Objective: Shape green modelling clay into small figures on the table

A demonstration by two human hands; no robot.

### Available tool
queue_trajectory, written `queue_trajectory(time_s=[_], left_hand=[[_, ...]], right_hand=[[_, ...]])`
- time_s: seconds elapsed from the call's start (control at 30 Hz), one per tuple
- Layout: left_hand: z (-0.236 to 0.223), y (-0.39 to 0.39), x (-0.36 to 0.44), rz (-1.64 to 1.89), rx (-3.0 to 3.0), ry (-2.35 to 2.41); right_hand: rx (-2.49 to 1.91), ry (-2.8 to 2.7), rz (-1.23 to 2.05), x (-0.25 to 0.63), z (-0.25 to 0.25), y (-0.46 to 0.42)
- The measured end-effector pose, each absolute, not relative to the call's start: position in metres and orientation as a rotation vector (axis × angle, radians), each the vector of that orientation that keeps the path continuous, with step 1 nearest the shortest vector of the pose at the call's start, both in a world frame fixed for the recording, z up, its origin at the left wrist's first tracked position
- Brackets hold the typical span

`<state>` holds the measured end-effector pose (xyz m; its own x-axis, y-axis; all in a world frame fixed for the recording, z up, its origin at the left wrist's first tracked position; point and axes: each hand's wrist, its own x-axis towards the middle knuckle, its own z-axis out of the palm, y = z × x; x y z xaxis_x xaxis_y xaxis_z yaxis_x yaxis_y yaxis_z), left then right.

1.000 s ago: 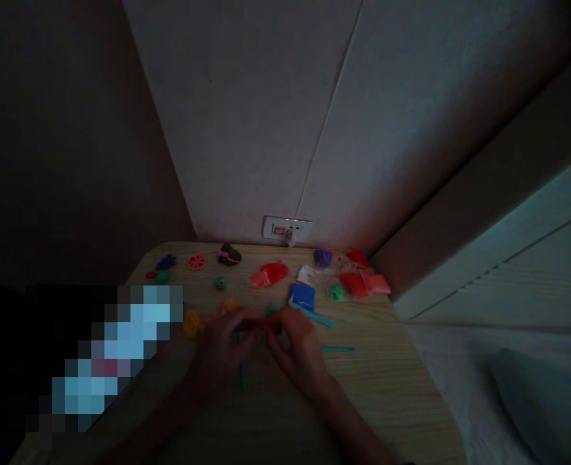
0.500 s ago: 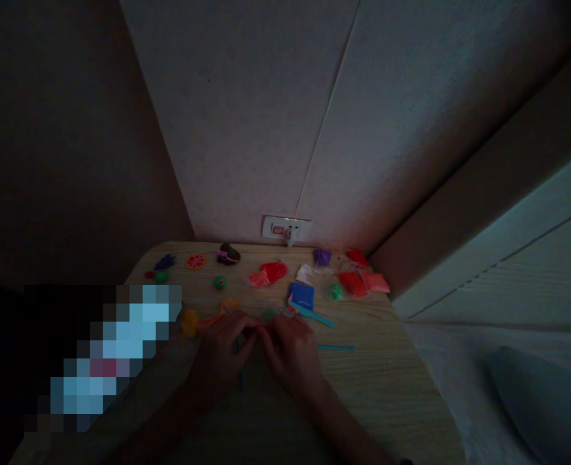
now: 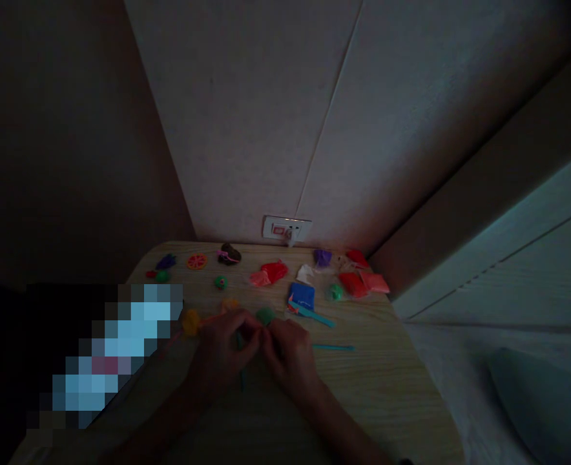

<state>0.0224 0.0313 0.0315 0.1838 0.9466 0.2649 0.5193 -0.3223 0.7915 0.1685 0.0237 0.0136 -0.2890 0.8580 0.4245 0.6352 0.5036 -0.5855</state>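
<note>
At the middle of the desk (image 3: 387,387), the left hand (image 3: 222,342) and the right hand (image 3: 292,355) meet at the fingertips. On both, the fingers are bent inward, with thumb and forefinger tips drawn together; whether they pinch some small piece cannot be told in the dim light. Just beyond the tips, toward the desk's far edge, sits a green lump (image 3: 265,315). A thin stick (image 3: 241,380) shows partly beneath the left hand, pointing toward the near edge, and a yellow lump (image 3: 191,321) lies just left of that hand, with an orange piece (image 3: 230,303) just past it. From behind the right hand a blue rod (image 3: 336,347) reaches toward the right edge. Farther back, a blue knife (image 3: 319,318) lies slantwise across the near part of a blue packet (image 3: 303,294). From the far left corner along the far edge come a purple piece (image 3: 166,261), a round slice (image 3: 197,261) and a brown lump (image 3: 230,254); a green ball (image 3: 221,282) lies nearer. Red packets (image 3: 353,284) and a pink packet (image 3: 375,281) gather near the far right corner. At the left edge, a screen (image 3: 121,349) is masked by coarse blocks.
</note>
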Motion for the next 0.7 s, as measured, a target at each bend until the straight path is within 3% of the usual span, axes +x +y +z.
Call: queue_trajectory(time_s=[0.37,0.7], left_hand=[[0.031,0.032,0.023,1.105,1.885,1.511],[0.036,0.035,0.014,1.172,1.949,1.343]], right_hand=[[-1.14,-2.011,0.397,0.156,0.004,0.012],[-1.256,-1.596,0.871,0.175,0.021,0.033]])
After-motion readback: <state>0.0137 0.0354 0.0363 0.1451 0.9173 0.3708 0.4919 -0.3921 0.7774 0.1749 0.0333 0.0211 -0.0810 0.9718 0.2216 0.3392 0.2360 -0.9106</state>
